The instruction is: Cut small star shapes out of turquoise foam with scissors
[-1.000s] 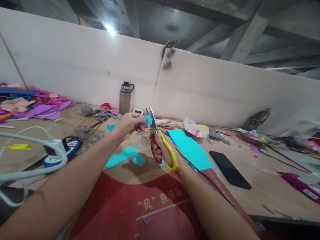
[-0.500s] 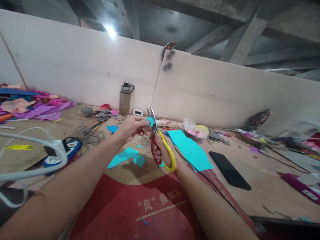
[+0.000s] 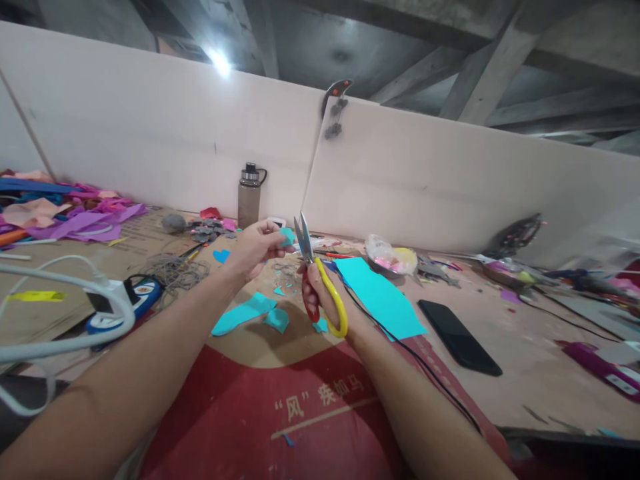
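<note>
Between the fingertips of my left hand (image 3: 261,245) is a small turquoise piece (image 3: 287,236), thin like paper or felt. My right hand (image 3: 320,293) grips scissors (image 3: 330,297) with one yellow and one red handle, fingers through the loops. The blades point up and stand slightly apart, just right of the small piece and not touching it. Below my hands lie a long turquoise scrap (image 3: 245,313) and a smaller turquoise scrap (image 3: 277,320). A large turquoise sheet (image 3: 383,300) lies right of the scissors, partly behind my right wrist.
A bottle (image 3: 249,200) stands against the white partition (image 3: 150,133). To the right lie a black phone (image 3: 459,337) and a bowl with a plastic bag (image 3: 390,257). Leftward are tangled wire (image 3: 177,270), a power strip (image 3: 125,307) and colourful scraps (image 3: 65,207). A black cable (image 3: 415,357) runs beside my right forearm.
My left hand has moved a little left and up with the small turquoise piece, away from the blades. The scissors have turned slightly and their handles are closer together.
</note>
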`<move>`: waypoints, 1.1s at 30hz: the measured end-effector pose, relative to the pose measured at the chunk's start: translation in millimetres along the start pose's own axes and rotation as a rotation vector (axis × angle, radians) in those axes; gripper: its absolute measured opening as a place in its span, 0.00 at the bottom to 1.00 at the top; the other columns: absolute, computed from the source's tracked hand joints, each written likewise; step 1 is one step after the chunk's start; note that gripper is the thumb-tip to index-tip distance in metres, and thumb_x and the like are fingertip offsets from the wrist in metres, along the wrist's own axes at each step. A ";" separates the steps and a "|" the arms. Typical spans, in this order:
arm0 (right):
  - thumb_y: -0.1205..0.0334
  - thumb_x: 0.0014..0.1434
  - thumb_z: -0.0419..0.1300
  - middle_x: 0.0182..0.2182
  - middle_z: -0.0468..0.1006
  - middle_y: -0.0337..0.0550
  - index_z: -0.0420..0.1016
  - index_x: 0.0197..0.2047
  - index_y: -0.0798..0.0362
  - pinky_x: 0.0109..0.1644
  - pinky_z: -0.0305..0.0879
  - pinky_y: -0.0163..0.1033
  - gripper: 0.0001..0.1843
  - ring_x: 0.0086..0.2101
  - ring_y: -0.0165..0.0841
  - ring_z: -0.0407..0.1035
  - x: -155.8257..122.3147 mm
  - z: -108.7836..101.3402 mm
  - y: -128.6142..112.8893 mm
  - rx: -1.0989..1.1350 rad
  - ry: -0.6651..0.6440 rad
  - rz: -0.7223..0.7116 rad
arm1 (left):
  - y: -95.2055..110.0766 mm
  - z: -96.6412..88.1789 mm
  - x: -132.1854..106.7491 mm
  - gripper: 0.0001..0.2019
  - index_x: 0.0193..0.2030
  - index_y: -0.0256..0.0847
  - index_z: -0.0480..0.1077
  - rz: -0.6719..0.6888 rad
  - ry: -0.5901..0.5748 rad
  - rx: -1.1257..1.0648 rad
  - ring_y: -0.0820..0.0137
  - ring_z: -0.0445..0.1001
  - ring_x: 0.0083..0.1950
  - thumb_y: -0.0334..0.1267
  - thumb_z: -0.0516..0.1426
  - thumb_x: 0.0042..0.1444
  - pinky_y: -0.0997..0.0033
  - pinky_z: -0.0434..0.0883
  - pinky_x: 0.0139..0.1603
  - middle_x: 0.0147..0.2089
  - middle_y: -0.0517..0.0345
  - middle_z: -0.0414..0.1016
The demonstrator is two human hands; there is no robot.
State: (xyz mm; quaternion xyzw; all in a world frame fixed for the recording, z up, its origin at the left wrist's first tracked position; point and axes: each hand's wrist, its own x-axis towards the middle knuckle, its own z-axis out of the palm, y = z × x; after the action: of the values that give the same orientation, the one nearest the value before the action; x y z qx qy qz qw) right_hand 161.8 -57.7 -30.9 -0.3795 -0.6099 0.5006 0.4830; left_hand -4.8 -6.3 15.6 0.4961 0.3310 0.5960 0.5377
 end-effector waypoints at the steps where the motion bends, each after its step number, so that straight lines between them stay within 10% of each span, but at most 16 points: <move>1: 0.21 0.53 0.58 0.21 0.61 0.28 0.61 0.38 0.49 0.19 0.57 0.33 0.37 0.18 0.25 0.56 0.1 -1.1 0.8 -0.035 -0.005 -0.023 | 0.7 -0.9 0.8 0.15 0.27 0.38 0.66 0.012 0.000 0.000 0.77 0.72 0.24 0.31 0.69 0.37 0.77 0.67 0.28 0.23 0.63 0.72; 33: 0.24 0.57 0.56 0.23 0.60 0.27 0.60 0.41 0.49 0.19 0.55 0.31 0.34 0.18 0.23 0.54 -0.3 -6.2 3.0 -0.016 -0.143 0.034 | -2.3 -10.2 9.3 0.14 0.31 0.36 0.72 0.032 -0.078 0.177 0.77 0.71 0.22 0.33 0.73 0.45 0.77 0.65 0.25 0.22 0.60 0.75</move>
State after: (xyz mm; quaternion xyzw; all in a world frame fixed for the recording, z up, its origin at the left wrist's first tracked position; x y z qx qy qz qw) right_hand 167.8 -55.8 -33.7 -0.3571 -0.6404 0.5297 0.4264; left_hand -13.1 4.6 12.8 0.5699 0.3532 0.5530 0.4946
